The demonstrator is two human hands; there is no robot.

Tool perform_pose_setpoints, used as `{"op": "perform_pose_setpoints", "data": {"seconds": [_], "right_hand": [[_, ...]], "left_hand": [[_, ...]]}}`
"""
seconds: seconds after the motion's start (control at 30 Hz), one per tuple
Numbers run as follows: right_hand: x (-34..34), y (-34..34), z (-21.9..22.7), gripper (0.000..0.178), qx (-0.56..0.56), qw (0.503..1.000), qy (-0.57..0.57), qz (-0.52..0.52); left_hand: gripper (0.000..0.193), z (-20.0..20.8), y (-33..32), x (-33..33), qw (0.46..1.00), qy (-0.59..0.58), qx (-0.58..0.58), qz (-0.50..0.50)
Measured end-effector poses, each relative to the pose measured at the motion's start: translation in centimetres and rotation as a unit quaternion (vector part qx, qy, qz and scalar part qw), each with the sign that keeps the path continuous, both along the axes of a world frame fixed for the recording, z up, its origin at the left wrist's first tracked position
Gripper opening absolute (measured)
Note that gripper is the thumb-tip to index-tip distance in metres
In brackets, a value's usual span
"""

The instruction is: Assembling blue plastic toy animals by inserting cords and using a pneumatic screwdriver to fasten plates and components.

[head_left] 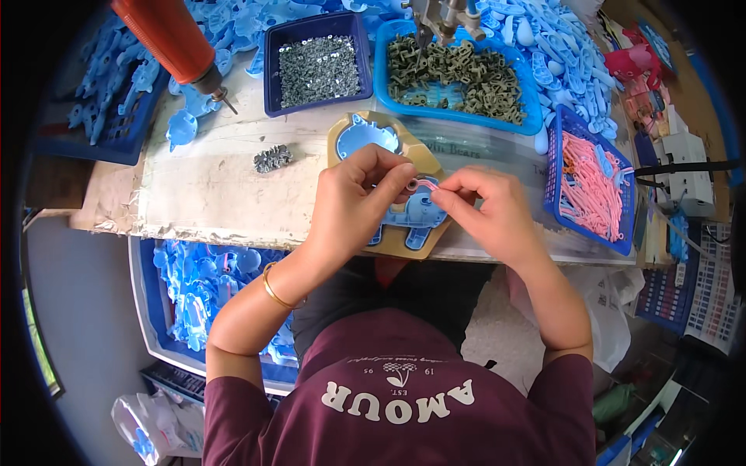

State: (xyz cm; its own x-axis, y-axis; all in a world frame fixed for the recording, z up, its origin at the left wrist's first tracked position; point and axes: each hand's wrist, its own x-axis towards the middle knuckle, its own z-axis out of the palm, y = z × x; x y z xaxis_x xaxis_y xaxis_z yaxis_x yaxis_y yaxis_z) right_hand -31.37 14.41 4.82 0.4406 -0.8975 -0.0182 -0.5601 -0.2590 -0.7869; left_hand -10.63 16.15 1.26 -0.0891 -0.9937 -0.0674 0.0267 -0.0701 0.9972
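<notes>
My left hand (361, 186) is closed in a pinch on a small dark ring-like part (413, 185). Just right of it, my right hand (489, 206) pinches one end of a thin pink plastic strip (427, 183), whose other end meets the dark part. Whether the two are joined cannot be made out. Both hands are over a tan fixture (437, 159) at the table's front edge. In its far end sits a round light-blue plastic shell (365, 137); nearer me lies a blue body-shaped shell (420, 213), partly hidden by my fingers.
An orange-red power screwdriver (172, 43) hangs at the upper left. A dark blue tray (359, 103) holds screws, a light-blue tray (532, 124) grey-green parts, and a blue basket (553, 182) pink strips. A little grey pile (272, 158) lies left. Heaped blue shells (536, 46) line the back.
</notes>
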Motion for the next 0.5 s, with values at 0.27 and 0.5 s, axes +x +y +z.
{"op": "perform_pose_setpoints", "data": {"seconds": [0.27, 0.5], "right_hand": [[1.3, -0.2, 0.2, 0.017, -0.053, 0.994, -0.085, 0.053], [3.4, -0.7, -0.9, 0.015, -0.255, 0.961, 0.019, 0.106]], "left_hand": [[0.022, 1.1, -0.2, 2.3, 0.992, 0.068, 0.069, -0.074], [0.022, 1.7, -0.1, 3.7, 0.997, -0.074, 0.012, -0.031]]}}
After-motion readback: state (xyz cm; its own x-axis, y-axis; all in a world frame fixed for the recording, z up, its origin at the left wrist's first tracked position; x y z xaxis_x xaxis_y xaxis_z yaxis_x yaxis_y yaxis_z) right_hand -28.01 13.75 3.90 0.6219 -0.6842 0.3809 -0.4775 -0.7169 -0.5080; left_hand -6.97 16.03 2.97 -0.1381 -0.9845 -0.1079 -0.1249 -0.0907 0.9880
